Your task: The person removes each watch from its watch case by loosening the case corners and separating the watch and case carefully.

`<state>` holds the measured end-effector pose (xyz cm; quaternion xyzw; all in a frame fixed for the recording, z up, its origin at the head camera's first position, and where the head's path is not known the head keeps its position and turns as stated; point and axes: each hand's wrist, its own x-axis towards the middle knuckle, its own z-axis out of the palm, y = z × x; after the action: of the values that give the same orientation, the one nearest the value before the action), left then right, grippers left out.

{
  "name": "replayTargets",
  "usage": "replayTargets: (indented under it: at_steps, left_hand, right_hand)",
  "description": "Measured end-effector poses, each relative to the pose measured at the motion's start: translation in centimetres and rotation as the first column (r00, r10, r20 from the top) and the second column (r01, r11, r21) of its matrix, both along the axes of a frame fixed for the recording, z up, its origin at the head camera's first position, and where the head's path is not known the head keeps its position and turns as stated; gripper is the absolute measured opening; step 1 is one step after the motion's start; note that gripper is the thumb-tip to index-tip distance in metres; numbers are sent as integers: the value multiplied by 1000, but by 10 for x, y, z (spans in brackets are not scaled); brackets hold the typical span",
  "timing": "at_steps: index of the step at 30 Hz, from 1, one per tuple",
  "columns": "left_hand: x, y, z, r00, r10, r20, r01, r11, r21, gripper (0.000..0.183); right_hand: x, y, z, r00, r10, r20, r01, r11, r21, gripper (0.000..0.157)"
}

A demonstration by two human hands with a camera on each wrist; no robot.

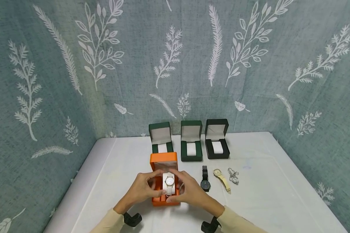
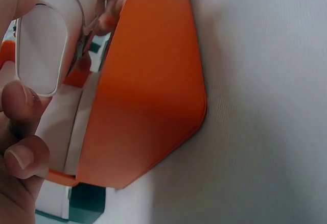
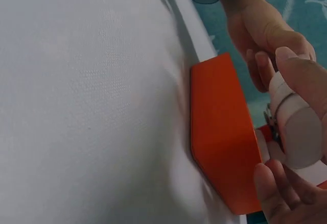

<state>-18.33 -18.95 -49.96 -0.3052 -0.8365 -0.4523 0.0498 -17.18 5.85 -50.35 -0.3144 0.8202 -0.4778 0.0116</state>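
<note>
A watch point(image 1: 169, 181) with a pale strap is wrapped around a white watch cushion point(image 2: 43, 48), over the open orange watch box point(image 1: 164, 157). My left hand point(image 1: 141, 187) holds the cushion from the left, thumb near its lower end and fingers near its top. From the other side my right hand point(image 1: 192, 190) grips the same cushion point(image 3: 302, 134) between thumb and fingers. In both wrist views the cushion is tilted and sits above the box's inside. The strap's clasp is partly hidden behind the cushion.
Two open green watch boxes point(image 1: 191, 159) and an open black one point(image 1: 217, 157), each with a white cushion, stand behind. To the right lie a black watch point(image 1: 205, 184), a gold watch point(image 1: 221, 179) and a silver watch point(image 1: 234, 178). Patterned cloth point(image 1: 192, 64) surrounds the white table.
</note>
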Motion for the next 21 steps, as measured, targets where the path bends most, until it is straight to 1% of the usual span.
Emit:
replayTargets:
  at_steps: [6, 13, 17, 21]
  left_hand:
    - [3, 3, 0, 998, -28, 57, 26, 999, 41, 59]
    - [2, 4, 1, 993, -48, 104, 42, 997, 59, 64]
    - [2, 5, 1, 993, -58, 106, 50, 996, 72, 62]
    - [1, 6, 1, 991, -68, 118, 57, 995, 87, 61]
  right_hand:
    - [-1, 0, -2, 999, 34, 40, -33, 999, -30, 96]
    - [-4, 4, -3, 995, 53, 85, -46, 996, -79, 91]
    - [-4, 3, -2, 988, 84, 130, -65, 987, -149, 88]
    - [-3, 1, -1, 960, 168, 224, -105, 957, -270, 85]
